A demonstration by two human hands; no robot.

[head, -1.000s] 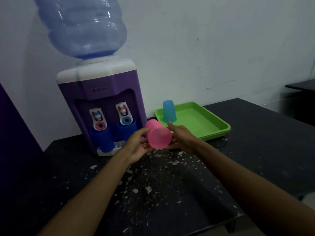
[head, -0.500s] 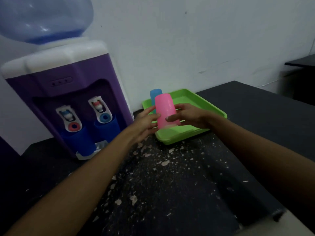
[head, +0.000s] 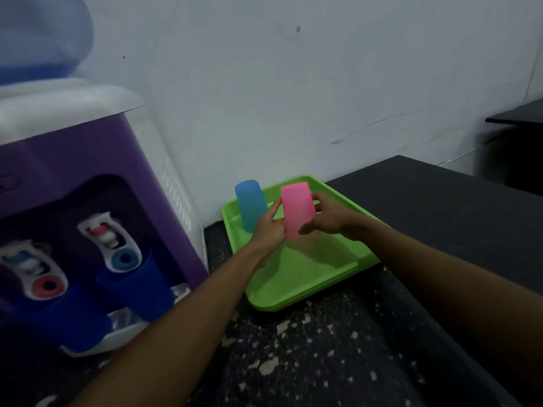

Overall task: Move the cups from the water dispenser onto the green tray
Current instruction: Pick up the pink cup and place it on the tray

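A pink cup (head: 297, 210) is held upside down over the green tray (head: 296, 283), between my left hand (head: 269, 229) and my right hand (head: 329, 217). Its rim hangs just above the tray floor. A light blue cup (head: 249, 204) stands upside down in the tray's far left corner, just left of the pink one. Two dark blue cups (head: 138, 286) (head: 63, 321) sit under the taps of the purple water dispenser (head: 88, 160) at the left.
The dispenser carries a large water bottle (head: 38, 39) and stands against the white wall. The dark, paint-speckled countertop (head: 308, 356) runs to the right, with another dark surface (head: 517, 113) at the far right.
Both hands have carried the pink cup from in front of the dispenser to the right, turned it upside down and brought it over the tray beside the light blue cup.
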